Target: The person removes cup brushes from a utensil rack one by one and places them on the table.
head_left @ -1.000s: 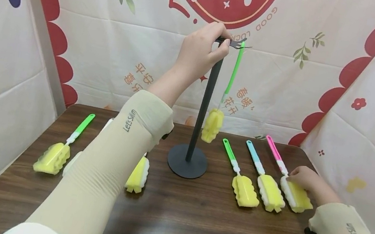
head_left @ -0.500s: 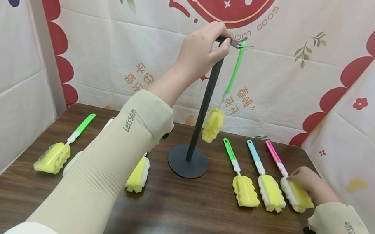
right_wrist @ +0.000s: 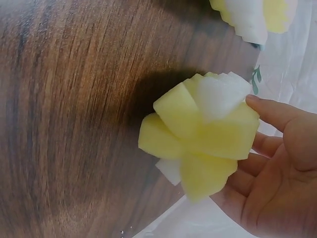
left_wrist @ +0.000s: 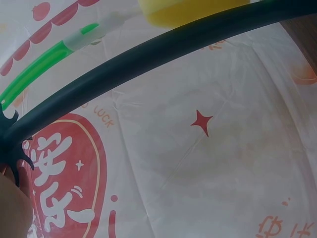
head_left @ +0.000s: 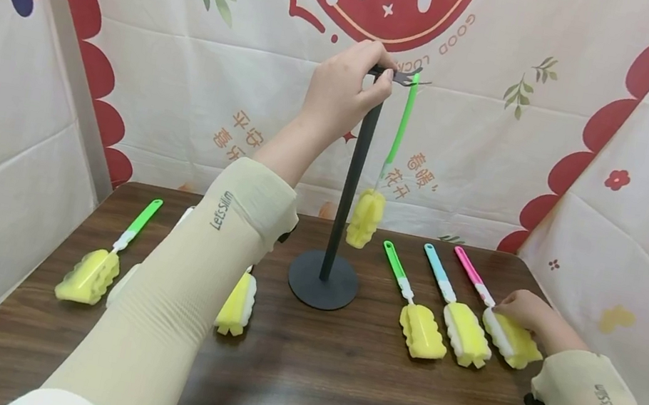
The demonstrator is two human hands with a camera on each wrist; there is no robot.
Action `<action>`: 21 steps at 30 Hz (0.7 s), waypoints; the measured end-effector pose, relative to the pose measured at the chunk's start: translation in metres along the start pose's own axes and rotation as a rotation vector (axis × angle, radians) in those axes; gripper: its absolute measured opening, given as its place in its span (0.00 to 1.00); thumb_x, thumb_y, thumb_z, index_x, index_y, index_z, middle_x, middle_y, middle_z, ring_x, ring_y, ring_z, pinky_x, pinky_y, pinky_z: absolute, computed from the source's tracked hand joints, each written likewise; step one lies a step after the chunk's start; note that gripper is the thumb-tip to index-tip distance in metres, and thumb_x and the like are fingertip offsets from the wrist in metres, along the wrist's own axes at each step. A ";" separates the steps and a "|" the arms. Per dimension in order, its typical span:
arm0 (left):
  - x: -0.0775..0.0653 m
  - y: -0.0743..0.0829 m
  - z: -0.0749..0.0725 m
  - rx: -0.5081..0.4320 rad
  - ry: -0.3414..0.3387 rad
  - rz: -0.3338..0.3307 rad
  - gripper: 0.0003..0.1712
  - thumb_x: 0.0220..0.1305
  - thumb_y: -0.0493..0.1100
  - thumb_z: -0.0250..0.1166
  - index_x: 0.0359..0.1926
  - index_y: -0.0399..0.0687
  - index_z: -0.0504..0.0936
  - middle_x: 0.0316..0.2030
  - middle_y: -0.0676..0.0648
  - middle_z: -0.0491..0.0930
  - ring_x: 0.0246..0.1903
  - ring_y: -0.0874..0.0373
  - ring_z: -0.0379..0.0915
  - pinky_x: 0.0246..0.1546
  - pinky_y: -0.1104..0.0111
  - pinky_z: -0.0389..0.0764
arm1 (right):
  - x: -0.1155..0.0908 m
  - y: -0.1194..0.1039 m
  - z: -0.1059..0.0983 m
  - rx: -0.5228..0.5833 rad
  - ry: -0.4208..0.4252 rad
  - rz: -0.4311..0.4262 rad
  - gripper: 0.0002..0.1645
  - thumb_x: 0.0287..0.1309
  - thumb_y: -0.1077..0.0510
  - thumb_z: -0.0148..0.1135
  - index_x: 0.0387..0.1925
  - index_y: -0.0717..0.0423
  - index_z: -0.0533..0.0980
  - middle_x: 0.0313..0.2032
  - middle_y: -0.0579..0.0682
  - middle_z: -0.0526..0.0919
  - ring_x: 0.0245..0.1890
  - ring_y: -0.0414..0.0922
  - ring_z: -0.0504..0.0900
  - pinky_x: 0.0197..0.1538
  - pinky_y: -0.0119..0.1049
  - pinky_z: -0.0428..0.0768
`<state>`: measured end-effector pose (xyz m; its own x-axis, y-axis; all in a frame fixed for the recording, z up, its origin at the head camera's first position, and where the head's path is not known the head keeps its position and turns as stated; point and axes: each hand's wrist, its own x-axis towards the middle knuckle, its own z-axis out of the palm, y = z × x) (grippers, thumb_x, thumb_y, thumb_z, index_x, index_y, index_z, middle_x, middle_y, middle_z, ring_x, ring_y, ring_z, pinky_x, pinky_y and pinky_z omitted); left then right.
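My left hand [head_left: 348,87] grips the top of a black stand [head_left: 351,189], fingers and thumb curled round the hub of its hooks [head_left: 405,79]. From a hook on the right hangs a green-handled sponge brush [head_left: 366,217], yellow sponge downward, clear of the table. On the right, my right hand [head_left: 529,315] holds the sponge of a pink-handled sponge brush [head_left: 509,336] between thumb and fingers; the brush lies on the table. In the right wrist view, the yellow and white sponge [right_wrist: 208,134] faces the camera end-on.
Left of the pink one lie a blue-handled brush [head_left: 467,335] and a green-handled brush [head_left: 422,332]. Across the table [head_left: 319,382], another green-handled brush [head_left: 90,277] lies at left. My left forearm partly hides two more, one with a yellow-white sponge [head_left: 238,303].
The pink handle's far end has come down slightly, closer in line with the other handles. My left hand, the stand and the hanging brush have stayed in place; the view shifted slightly.
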<state>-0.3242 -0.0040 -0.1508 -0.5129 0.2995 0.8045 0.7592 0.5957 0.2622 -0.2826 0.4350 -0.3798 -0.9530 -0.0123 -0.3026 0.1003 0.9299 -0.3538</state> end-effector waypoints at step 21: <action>0.001 -0.001 -0.008 0.026 -0.100 -0.009 0.15 0.62 0.52 0.46 0.46 0.55 0.73 0.48 0.58 0.74 0.46 0.69 0.63 0.49 0.76 0.64 | -0.003 -0.003 0.001 0.027 0.055 -0.004 0.27 0.54 0.51 0.55 0.43 0.74 0.68 0.38 0.67 0.74 0.33 0.53 0.73 0.25 0.49 0.79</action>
<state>-0.3224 -0.0102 -0.1457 -0.5582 0.3658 0.7447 0.7444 0.6173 0.2547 -0.2797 0.4313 -0.3788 -0.9677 0.0049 -0.2522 0.1034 0.9196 -0.3790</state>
